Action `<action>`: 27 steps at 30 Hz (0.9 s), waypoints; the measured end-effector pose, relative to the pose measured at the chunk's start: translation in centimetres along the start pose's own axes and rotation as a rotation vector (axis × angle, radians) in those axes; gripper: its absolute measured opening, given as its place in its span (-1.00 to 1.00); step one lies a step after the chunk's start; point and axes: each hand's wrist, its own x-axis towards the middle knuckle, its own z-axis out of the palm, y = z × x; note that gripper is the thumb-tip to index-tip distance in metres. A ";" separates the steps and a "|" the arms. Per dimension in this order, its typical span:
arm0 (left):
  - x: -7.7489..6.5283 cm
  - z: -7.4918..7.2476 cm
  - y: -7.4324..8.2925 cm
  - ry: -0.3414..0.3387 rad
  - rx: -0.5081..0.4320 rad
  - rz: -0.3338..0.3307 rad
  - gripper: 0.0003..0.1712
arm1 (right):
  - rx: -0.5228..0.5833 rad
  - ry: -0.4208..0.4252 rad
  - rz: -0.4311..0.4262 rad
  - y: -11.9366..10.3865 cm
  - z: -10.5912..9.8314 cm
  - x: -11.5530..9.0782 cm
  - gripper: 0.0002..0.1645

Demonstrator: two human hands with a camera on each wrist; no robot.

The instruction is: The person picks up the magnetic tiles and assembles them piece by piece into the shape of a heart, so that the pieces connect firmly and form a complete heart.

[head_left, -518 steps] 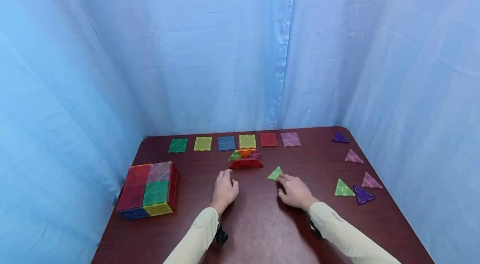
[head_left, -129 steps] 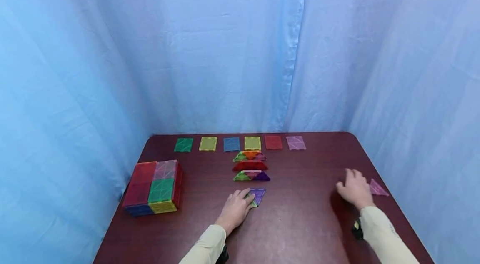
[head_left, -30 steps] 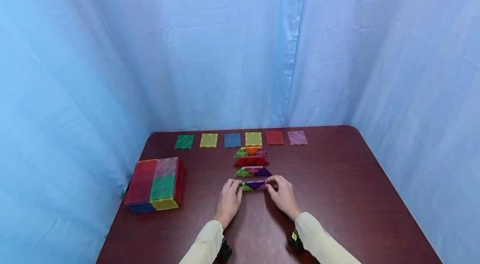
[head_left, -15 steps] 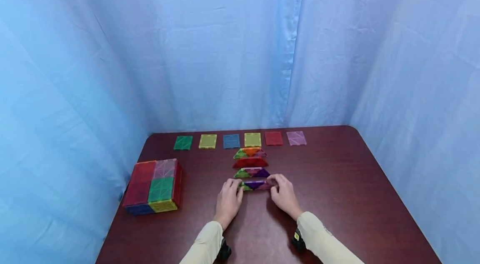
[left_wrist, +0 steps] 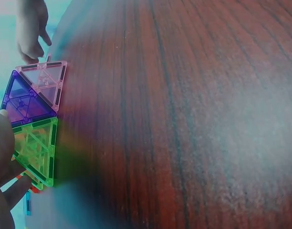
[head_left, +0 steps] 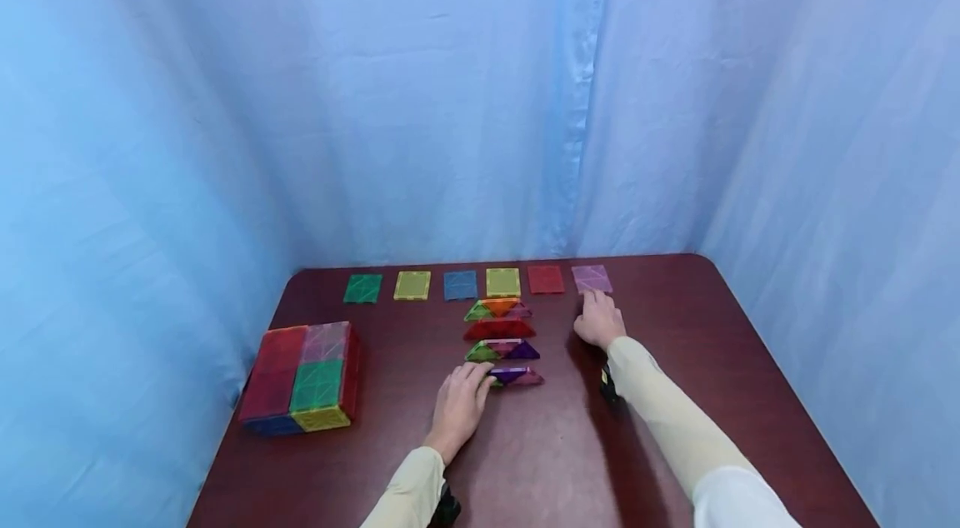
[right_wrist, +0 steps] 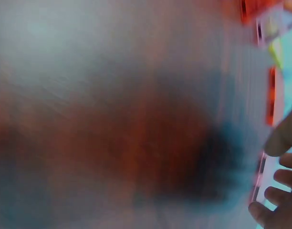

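A standing strip of three triangular magnetic tiles, green, purple and pink, is closest to me in the head view. My left hand pinches its left end, and the green tile shows best in the left wrist view. At the back right, my right hand reaches to the near edge of a lilac square tile. Its fingers are spread beside that tile in the right wrist view, apparently without gripping it. Behind the held strip stand a green-pink-purple strip, a red strip and a green-orange-pink strip.
Along the far edge lie square tiles in green, yellow, blue, yellow again and red. A box-shaped block of coloured tiles stands on the left of the brown table. Blue curtains surround it.
My right hand has let go of the strip's pink end and moved to the back right, up to the lilac square. My left hand stays at the strip's green end.
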 end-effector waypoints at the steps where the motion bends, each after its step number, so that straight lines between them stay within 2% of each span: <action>1: -0.1 0.0 0.0 -0.011 0.004 0.003 -0.78 | -0.029 -0.048 0.012 0.2 0.0 0.6 -0.22; 4: -0.2 -0.1 0.1 -0.047 0.016 0.019 -0.80 | -0.086 -0.160 0.053 0.8 0.1 1.7 -0.15; 6: -0.3 -0.1 0.3 -0.071 0.025 0.032 -0.81 | -0.112 -0.183 0.077 1.2 0.4 1.9 -0.13; 8: -0.3 -0.1 0.4 -0.083 0.035 0.040 -0.81 | -0.148 -0.166 0.078 1.5 0.7 1.9 -0.12; 11: -0.3 -0.2 0.4 -0.087 0.047 0.039 -0.82 | -0.199 -0.072 0.047 1.9 0.9 1.8 -0.19; 13: -0.2 -0.3 0.4 -0.085 0.048 0.041 -0.83 | -0.195 -0.013 0.038 2.3 0.7 1.6 -0.22; 15: -0.1 -0.4 0.4 -0.086 0.047 0.044 -0.83 | -0.169 0.012 0.039 2.7 0.4 1.4 -0.25; 20: -0.1 -0.5 0.4 -0.085 0.049 0.059 -0.84 | -0.116 -0.033 0.048 3.6 -0.6 0.7 -0.26; 27: -0.1 -0.6 0.4 -0.080 0.040 0.070 -0.86 | -0.146 -0.110 -0.084 3.6 -1.8 -1.7 -0.09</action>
